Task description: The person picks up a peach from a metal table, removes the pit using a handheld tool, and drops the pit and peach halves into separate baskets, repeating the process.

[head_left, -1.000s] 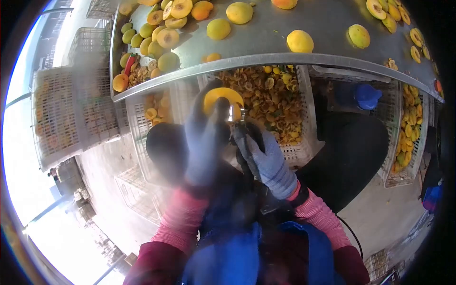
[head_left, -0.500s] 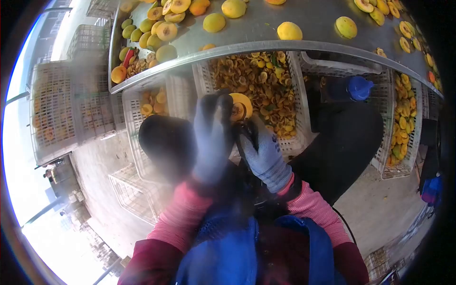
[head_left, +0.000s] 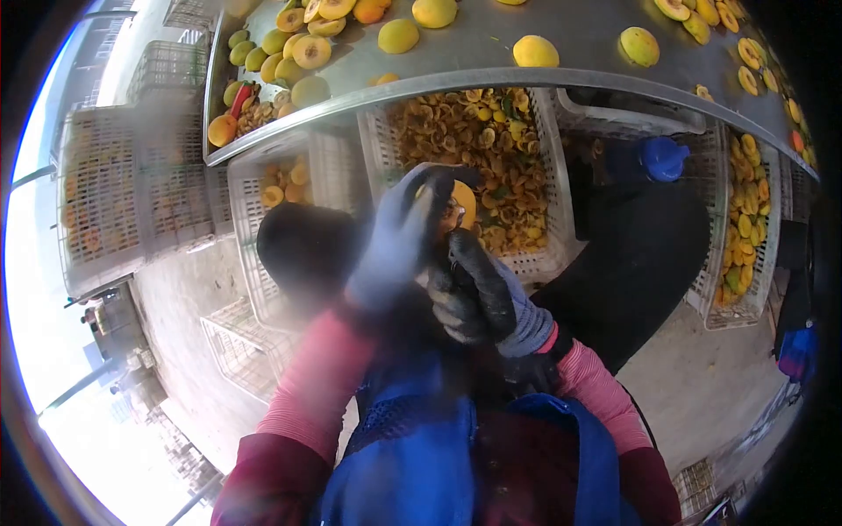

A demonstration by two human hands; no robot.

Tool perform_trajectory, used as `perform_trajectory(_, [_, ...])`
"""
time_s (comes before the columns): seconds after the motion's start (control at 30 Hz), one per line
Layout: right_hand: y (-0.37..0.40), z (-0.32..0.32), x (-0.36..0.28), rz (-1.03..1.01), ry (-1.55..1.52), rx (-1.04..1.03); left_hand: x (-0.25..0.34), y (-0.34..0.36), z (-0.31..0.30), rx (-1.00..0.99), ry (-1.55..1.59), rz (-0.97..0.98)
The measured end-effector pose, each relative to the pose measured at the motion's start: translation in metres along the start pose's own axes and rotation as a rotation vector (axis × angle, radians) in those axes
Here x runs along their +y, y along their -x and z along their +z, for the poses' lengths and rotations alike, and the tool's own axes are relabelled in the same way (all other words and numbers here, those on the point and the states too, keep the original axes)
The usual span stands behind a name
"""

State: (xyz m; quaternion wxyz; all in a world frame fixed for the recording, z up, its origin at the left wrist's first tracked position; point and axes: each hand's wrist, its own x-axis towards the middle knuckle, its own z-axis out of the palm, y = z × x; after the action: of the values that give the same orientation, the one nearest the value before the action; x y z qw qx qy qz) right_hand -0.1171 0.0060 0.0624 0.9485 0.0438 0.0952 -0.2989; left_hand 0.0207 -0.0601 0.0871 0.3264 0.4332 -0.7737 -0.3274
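My left hand [head_left: 395, 237], in a grey glove with dark fingers, is closed around a halved yellow peach [head_left: 467, 203]. The cut face is turned toward my right hand, with the brown pit area partly in view. My right hand [head_left: 478, 294], gloved the same way, is curled just below the fruit. It grips a small metal-tipped tool [head_left: 455, 217] whose tip meets the middle of the peach; most of the tool is hidden by fingers. Beneath both hands, between my knees, stands a white crate [head_left: 561, 206] filled with peach scraps and pits [head_left: 465, 131].
A metal table [head_left: 474, 44] with a raised rim spans the top, bearing whole and halved peaches [head_left: 399, 36]. A red-handled tool [head_left: 240, 99] lies in its left corner. Crates of fruit [head_left: 744, 228] stand on both sides. A blue-lidded container [head_left: 664, 159] is beside my right knee.
My left hand has tilted and shifted slightly right with the peach. My right hand has rolled over, now showing its dark fingers, and sits a little lower.
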Motion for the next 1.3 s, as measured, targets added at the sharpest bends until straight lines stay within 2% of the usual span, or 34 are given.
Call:
perform_trajectory(0.03, [-0.005,-0.008,0.003,0.07,-0.18,-0.141,-0.002,0.0,0.0,-0.02,0.094,-0.073])
perform_trajectory(0.1, [-0.005,-0.016,0.008,0.169,-0.469,-0.35,-0.001,0.001,0.005,-0.024,0.408,-0.385])
perform_trajectory(0.17, [-0.006,-0.009,0.009,0.236,-0.682,-0.494,-0.016,0.001,0.003,-0.124,0.25,-0.047])
perform_trajectory(0.2, [-0.009,-0.01,0.01,0.221,-0.661,-0.517,-0.022,0.0,0.001,-0.175,0.167,0.123])
perform_trajectory(0.27, [-0.014,-0.015,0.014,0.191,-0.617,-0.564,0.005,0.022,0.003,0.038,0.21,-0.325])
perform_trajectory(0.3, [-0.015,-0.017,0.013,0.155,-0.606,-0.557,-0.008,0.035,0.006,0.158,0.071,-0.391])
perform_trajectory(0.37, [-0.017,-0.022,0.008,0.087,-0.579,-0.542,-0.017,0.042,-0.016,0.348,-0.305,-0.314])
perform_trajectory(0.4, [-0.017,-0.03,0.008,0.088,-0.592,-0.477,-0.022,0.042,-0.05,0.41,-0.535,-0.162])
perform_trajectory(0.5, [-0.019,-0.051,0.012,0.084,-0.58,-0.312,-0.053,0.048,-0.166,0.474,-0.44,-0.679])
perform_trajectory(0.53, [-0.021,-0.053,0.011,0.083,-0.543,-0.279,-0.045,0.036,-0.17,0.206,-1.075,-0.875])
perform_trajectory(0.6, [-0.029,-0.053,0.005,0.086,-0.505,-0.223,-0.068,0.023,-0.181,0.1,-1.128,-0.618])
perform_trajectory(0.67, [-0.035,-0.054,0.001,0.107,-0.499,-0.163,-0.027,-0.053,-0.131,0.168,-0.733,-0.694])
perform_trajectory(0.7, [-0.036,-0.055,0.002,0.114,-0.519,-0.107,-0.054,-0.077,-0.121,0.151,-0.578,-0.521])
perform_trajectory(0.73, [-0.038,-0.058,0.003,0.114,-0.537,-0.052,-0.059,-0.112,-0.1,0.096,-0.735,-0.492])
perform_trajectory(0.77, [-0.04,-0.06,0.002,0.111,-0.558,0.004,-0.072,-0.138,-0.083,0.039,-0.75,-0.379])
perform_trajectory(0.8, [-0.04,-0.051,-0.003,0.038,-0.27,0.143,-0.095,-0.161,-0.068,-0.072,-0.861,-0.305])
perform_trajectory(0.83, [-0.039,-0.035,-0.013,-0.034,0.016,0.281,-0.109,-0.178,-0.054,-0.127,-0.963,-0.311])
perform_trajectory(0.9, [-0.038,-0.034,-0.017,-0.107,0.236,0.485,-0.114,-0.182,-0.048,-0.2,-0.975,-0.251])
perform_trajectory(0.93, [-0.04,-0.04,-0.017,-0.11,0.166,0.552,-0.114,-0.184,-0.047,-0.237,-0.983,-0.218])
perform_trajectory(0.97, [-0.038,-0.043,-0.015,-0.107,0.068,0.545,-0.112,-0.173,-0.047,-0.168,-0.853,-0.109])
perform_trajectory(1.0, [-0.035,-0.046,-0.014,-0.104,-0.031,0.539,-0.109,-0.163,-0.048,-0.185,-0.706,-0.178])
perform_trajectory(1.07, [-0.024,-0.022,-0.03,-0.094,-0.265,0.38,-0.063,-0.131,-0.044,-0.037,0.179,-0.525])
perform_trajectory(1.17, [-0.022,-0.015,-0.029,-0.485,0.393,0.448,-0.016,-0.077,-0.042,-0.081,0.582,-0.556])
perform_trajectory(1.23, [-0.023,-0.011,-0.026,-0.735,0.848,0.456,0.001,-0.052,-0.018,0.044,0.822,-0.59])
perform_trajectory(1.27, [-0.022,-0.013,-0.023,-0.714,0.934,0.49,0.002,-0.043,-0.018,-0.019,0.818,-0.57])
perform_trajectory(1.3, [-0.021,-0.014,-0.02,-0.693,1.02,0.524,0.003,-0.035,-0.009,0.061,0.873,-0.55])
